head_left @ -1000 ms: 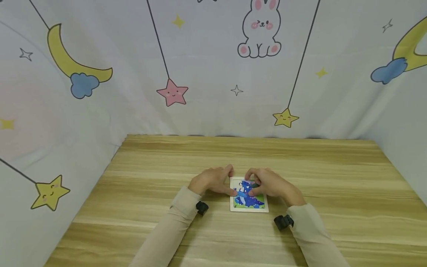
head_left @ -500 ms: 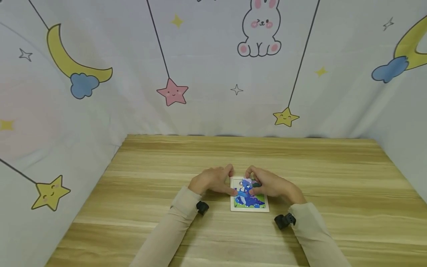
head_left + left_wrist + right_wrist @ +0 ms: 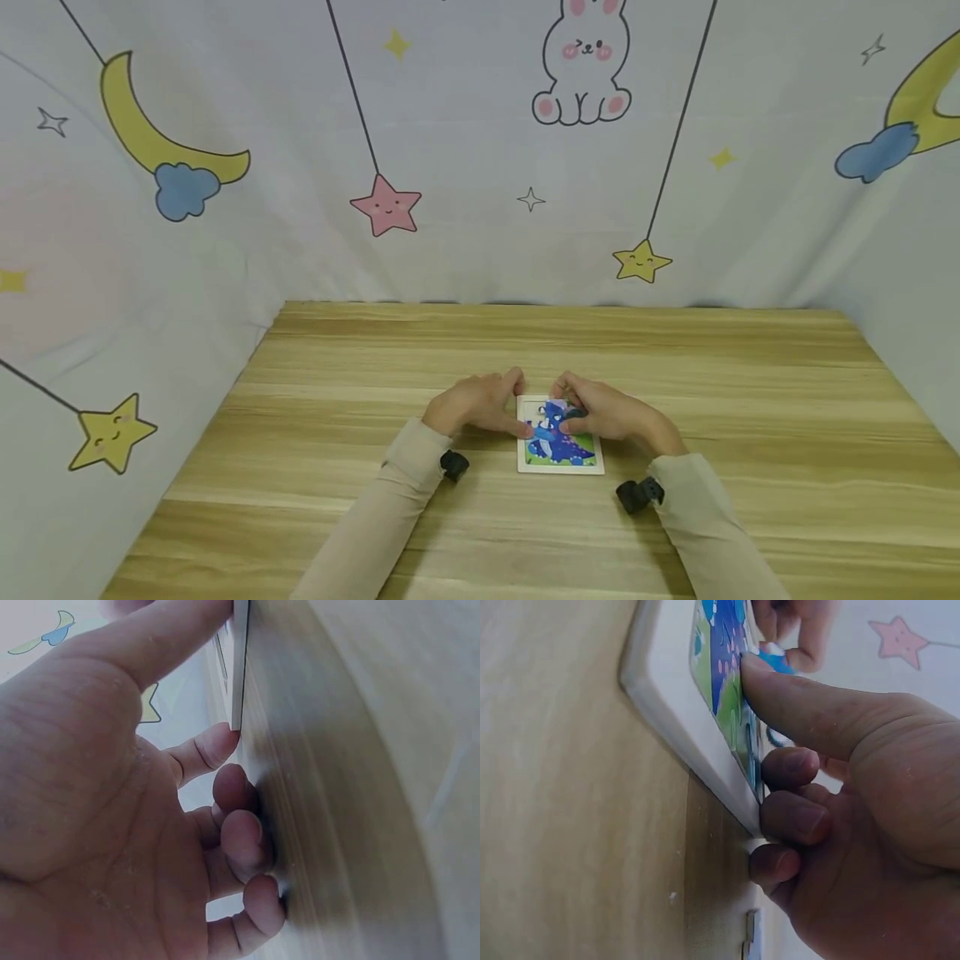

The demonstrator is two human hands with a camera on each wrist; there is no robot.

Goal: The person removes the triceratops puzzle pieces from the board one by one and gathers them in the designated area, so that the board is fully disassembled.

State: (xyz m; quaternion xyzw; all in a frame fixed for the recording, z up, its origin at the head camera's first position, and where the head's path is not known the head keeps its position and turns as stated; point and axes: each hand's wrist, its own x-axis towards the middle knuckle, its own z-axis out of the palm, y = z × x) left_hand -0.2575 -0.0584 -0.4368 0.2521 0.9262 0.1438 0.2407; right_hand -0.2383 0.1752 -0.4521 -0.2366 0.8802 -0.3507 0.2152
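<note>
A square jigsaw puzzle board [image 3: 562,470] with a white rim and a blue dinosaur picture lies flat on the table between both hands. My left hand [image 3: 480,404] grips its left side, thumb on the picture and index fingertip at the far corner; the other fingers curl near the tabletop in the left wrist view. With thumb and index finger, my right hand [image 3: 603,408] pinches a puzzle piece at the picture's upper part; a bit of blue puzzle piece [image 3: 780,661] shows beyond the thumb in the right wrist view. The fingers hide much of it.
The wooden table [image 3: 360,350] extends around the board. A white cloth [image 3: 465,250] printed with stars, moons and a rabbit hangs behind and at the sides. Black wrist cameras [image 3: 640,497] sit on both wrists. A small grey shape [image 3: 752,930] shows low in the right wrist view, kind unclear.
Near the right fingertips, the upper part of the dinosaur picture has shifted slightly. The left hand and the board stay in place.
</note>
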